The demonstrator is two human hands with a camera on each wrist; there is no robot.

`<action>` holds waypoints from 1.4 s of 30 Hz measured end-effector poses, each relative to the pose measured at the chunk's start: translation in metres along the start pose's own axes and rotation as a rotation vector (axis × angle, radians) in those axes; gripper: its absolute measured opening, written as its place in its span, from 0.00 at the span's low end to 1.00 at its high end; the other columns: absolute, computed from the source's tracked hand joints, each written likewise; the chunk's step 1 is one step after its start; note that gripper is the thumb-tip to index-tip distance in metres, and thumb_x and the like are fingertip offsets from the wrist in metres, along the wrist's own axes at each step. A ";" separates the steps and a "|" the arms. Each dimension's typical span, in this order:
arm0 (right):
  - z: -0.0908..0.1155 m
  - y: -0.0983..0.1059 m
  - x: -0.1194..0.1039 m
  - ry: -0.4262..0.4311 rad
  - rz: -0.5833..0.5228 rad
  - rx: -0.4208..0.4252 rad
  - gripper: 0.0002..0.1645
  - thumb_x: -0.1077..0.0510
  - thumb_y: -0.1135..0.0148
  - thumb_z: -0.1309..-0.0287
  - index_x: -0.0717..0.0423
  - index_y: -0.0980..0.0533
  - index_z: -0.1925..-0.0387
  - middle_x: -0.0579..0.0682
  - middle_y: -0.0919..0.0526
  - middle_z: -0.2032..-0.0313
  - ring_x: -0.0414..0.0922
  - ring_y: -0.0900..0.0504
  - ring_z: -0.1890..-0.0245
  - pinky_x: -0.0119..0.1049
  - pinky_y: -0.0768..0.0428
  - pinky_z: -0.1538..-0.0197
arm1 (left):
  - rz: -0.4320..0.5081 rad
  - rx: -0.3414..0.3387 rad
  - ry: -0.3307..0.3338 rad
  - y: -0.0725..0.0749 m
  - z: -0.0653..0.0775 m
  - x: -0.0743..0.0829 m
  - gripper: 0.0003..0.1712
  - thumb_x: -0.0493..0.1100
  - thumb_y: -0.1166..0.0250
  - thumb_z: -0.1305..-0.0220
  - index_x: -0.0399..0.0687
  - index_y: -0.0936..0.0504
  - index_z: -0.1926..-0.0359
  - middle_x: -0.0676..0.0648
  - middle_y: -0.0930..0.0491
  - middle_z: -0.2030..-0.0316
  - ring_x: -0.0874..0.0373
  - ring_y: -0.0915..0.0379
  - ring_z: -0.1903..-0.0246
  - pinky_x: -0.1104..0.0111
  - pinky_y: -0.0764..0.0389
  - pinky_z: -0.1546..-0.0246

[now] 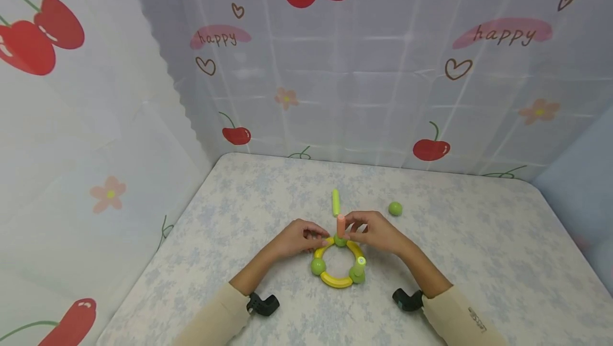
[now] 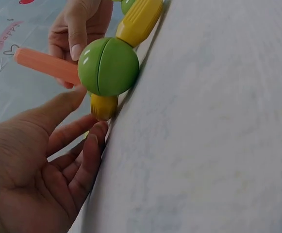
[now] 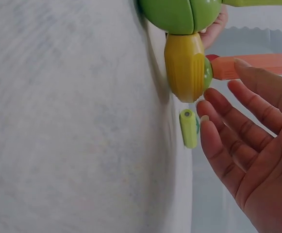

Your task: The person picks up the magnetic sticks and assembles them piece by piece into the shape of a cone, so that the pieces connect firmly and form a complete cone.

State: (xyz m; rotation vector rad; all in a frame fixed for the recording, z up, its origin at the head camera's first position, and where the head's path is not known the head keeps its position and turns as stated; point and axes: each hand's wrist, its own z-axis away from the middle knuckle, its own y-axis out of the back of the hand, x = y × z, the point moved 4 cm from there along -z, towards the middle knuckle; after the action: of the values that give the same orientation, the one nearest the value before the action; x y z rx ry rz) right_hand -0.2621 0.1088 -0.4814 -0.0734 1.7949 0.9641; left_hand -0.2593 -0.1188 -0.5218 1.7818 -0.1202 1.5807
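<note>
Now | left hand (image 1: 300, 238) pinches yellow arc (image 1: 319, 252) | right hand (image 1: 375, 230) unclenched by orange rod (image 1: 341, 225)

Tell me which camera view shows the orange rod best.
The left wrist view: the orange rod appears large there, from its free end to the green ball. The head view shows it upright but small; the right wrist view cuts it off at the picture's edge.

Orange rod (image 3: 264, 64) partly outside right wrist view
</note>
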 end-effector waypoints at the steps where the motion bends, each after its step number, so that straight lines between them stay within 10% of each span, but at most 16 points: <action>1: 0.000 0.000 0.001 -0.009 0.001 -0.009 0.15 0.61 0.30 0.36 0.49 0.17 0.48 0.45 0.14 0.53 0.46 0.17 0.57 0.37 0.18 0.60 | -0.007 -0.022 0.004 0.002 0.000 0.001 0.15 0.49 0.29 0.33 0.52 0.11 0.48 0.53 0.15 0.70 0.59 0.24 0.77 0.69 0.21 0.74; 16: 0.003 -0.004 0.010 -0.038 -0.082 -0.121 0.19 0.60 0.30 0.36 0.59 0.18 0.45 0.54 0.14 0.51 0.49 0.16 0.55 0.39 0.17 0.55 | -0.499 -0.296 0.040 0.001 0.021 0.040 0.47 0.59 0.20 0.48 0.53 0.27 0.29 0.54 0.24 0.57 0.63 0.29 0.63 0.72 0.26 0.62; 42: 0.042 0.017 0.014 -0.084 -0.016 -0.134 0.20 0.59 0.30 0.36 0.56 0.19 0.44 0.53 0.16 0.47 0.46 0.16 0.56 0.36 0.17 0.56 | -0.305 -0.211 0.049 0.010 0.008 0.031 0.27 0.46 0.27 0.36 0.43 0.19 0.38 0.52 0.20 0.66 0.62 0.24 0.76 0.73 0.25 0.74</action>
State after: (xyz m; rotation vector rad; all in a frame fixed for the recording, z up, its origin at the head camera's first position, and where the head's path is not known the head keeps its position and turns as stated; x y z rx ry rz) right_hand -0.2451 0.1523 -0.4883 -0.1295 1.6495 1.0603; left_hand -0.2505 -0.1189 -0.4892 1.5171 0.0088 1.3396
